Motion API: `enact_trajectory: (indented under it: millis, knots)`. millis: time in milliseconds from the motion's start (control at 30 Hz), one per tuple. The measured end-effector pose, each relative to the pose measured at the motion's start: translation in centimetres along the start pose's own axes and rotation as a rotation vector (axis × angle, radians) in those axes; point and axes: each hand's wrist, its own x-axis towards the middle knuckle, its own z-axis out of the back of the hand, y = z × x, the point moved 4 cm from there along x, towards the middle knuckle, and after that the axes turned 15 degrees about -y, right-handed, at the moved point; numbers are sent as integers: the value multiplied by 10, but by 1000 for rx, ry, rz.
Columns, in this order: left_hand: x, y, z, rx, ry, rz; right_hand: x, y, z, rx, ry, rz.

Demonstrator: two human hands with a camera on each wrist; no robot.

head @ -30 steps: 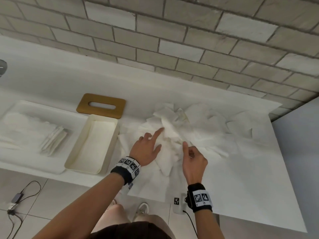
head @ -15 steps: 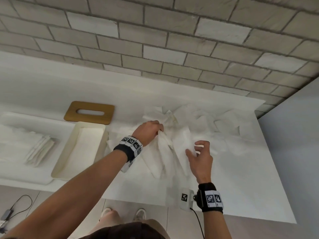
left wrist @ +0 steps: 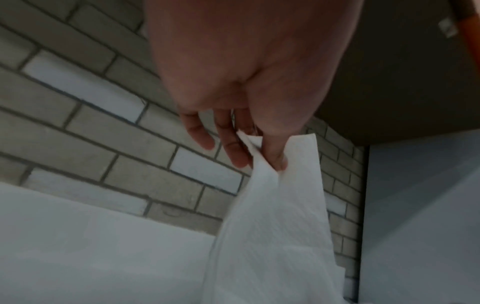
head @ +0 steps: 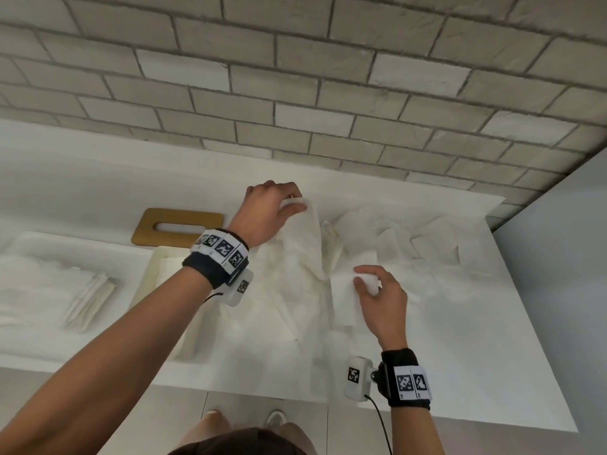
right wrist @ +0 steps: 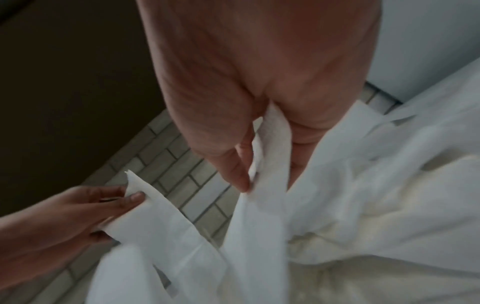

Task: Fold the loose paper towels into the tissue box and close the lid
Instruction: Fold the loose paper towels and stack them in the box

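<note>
While lifted at frame centre, paper towel (head: 305, 244) is pinched by left hand (head: 269, 211) | right hand (head: 381, 297) pinches its other corner | open tissue box (head: 154, 274) centre-left on counter (head: 460, 356)

A brick wall (head: 295, 80) of pale grey-beige blocks with darker mortar fills the far side, a few bricks lighter than the rest. Below it runs a white ledge (head: 98, 172), and in front of that the white tabletop (head: 476, 356), brightly and evenly lit. On the right stands a plain blue-grey wall (head: 565, 290), meeting the brick at a corner. Under the tabletop's near edge shows a floor (head: 184, 418) of large pale tiles with thin joints. The wrist views show a dark ceiling (left wrist: 402, 72) above the brick.
</note>
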Motion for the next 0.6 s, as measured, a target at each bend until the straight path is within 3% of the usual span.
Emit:
enact_trajectory:
  millis: [167, 333, 433, 533, 600]
  knots:
    - [-10, 29, 73, -13, -30, 91, -19, 92, -22, 107, 57, 127]
    - [-16, 70, 149, 23, -161, 173, -72, 191, -64, 528, 393, 3]
    - [-18, 98, 199, 85, -280, 168, -105, 239, -96, 683, 479, 9]
    - [-23, 120, 240, 138, -373, 107, -138, 244, -144, 632, 532, -1]
    - [-30, 130, 259, 154, -431, 60, -156, 229, -177, 413, 496, 37]
